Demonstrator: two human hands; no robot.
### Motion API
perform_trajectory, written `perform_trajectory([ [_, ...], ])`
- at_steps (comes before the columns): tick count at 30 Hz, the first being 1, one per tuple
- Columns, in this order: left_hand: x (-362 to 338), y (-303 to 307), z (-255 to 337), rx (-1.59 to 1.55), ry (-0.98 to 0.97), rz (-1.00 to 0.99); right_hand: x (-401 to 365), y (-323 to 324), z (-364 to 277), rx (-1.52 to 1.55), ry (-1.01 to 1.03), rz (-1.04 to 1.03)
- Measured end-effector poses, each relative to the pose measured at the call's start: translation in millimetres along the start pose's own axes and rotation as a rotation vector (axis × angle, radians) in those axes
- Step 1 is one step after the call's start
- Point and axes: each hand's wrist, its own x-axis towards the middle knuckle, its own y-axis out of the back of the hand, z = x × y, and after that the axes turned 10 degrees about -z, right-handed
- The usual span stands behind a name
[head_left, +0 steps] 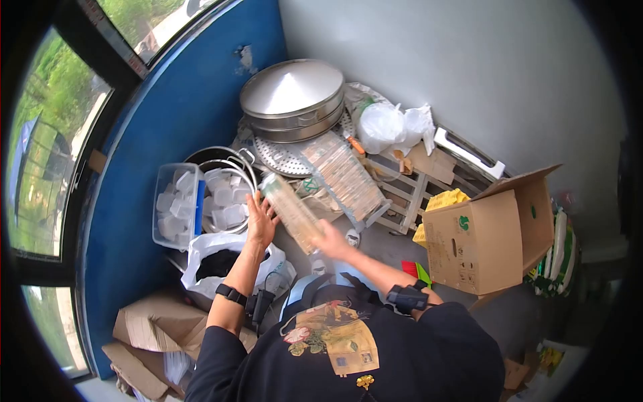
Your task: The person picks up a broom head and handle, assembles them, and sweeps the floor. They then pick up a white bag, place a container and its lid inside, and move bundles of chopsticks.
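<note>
My right hand point(335, 240) is closed on the lower end of a long, clear-wrapped, pale pack point(291, 209), its contents blurred. Beside the pack's upper left end is my left hand point(260, 222), fingers spread and stretched out. Just beyond lies a larger plastic-wrapped pack point(348, 175) of brownish, layered pieces. Left of my left hand, white-rimmed round pots point(253, 175) hold several clear plastic tubs point(228, 201). A white plastic bag point(201, 258) with dark contents sits below that hand.
A lidded metal steamer point(293, 87) stands in the corner, with white plastic bags point(388, 127) beside it. A slatted rack point(410, 201) lies behind an open cardboard box point(469, 244). At left are a clear bin point(175, 204) and flattened cardboard point(157, 325). A red-and-green brush point(416, 271) lies by the box.
</note>
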Motion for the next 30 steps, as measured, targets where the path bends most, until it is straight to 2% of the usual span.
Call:
perform_trajectory([
  [1, -3, 5, 3, 0.053, -0.003, 0.144, -2, 5, 5, 0.144, -0.001, -0.067],
  [3, -4, 24, 4, 0.068, -0.042, 0.106, -8, 18, -13, 0.704, -0.063, -0.183],
  [4, -12, 14, 11, 0.065, -0.022, 0.107, -9, 22, -20, 0.709, -0.057, -0.255],
  [5, -18, 6, 13, 0.063, -0.01, 0.024, -11, 25, -25, 0.711, -0.058, -0.328],
  [6, -23, -6, 13, 0.071, -0.079, 0.003, -13, 25, -33, 0.585, -0.063, -0.396],
  [8, -8, 17, -4, -0.017, -0.151, -0.101, -16, 25, -42, 0.332, -0.058, -0.501],
  [9, -19, -4, 11, -0.05, -0.145, -0.1, -18, 24, -37, 0.534, -0.129, -0.455],
  [11, -35, -27, 30, -0.075, -0.28, -0.109, -27, 18, -13, 0.927, -0.276, -0.342],
  [12, -40, -32, 34, -0.088, -0.352, -0.109, -31, 14, 4, 1.098, -0.133, -0.268],
  [15, -47, -28, 45, -0.047, -0.455, -0.116, -43, 8, 17, 1.379, -0.468, 0.242],
  [17, -54, -28, 36, 0.084, -0.537, -0.04, -32, -5, 13, 1.384, -0.517, 0.111],
  [19, -68, -42, 25, 0.271, -0.625, -0.09, -10, -21, -19, 1.351, -0.296, -0.182],
  [20, -73, -45, 18, 0.229, -0.591, -0.114, -8, -27, -35, 1.334, -0.188, -0.32],
  [21, -76, -47, 17, 0.186, -0.561, -0.145, -11, -30, -45, 1.291, -0.135, -0.367],
  [22, -81, -45, 25, 0.145, -0.502, -0.138, -16, -34, -50, 1.267, -0.189, -0.251],
  [23, -88, -44, 30, 0.099, -0.441, -0.13, -26, -32, -45, 1.163, -0.14, -0.286],
  [26, -94, -31, 31, 0.051, -0.522, -0.069, -34, -34, -61, 0.903, 0.019, -0.428],
  [27, -100, -30, 32, 0.058, -0.492, -0.014, -34, -37, -64, 0.856, -0.026, -0.417],
  [30, -98, -20, 28, 0.086, -0.687, 0.15, -43, -38, -74, 0.743, -0.099, -0.331],
])
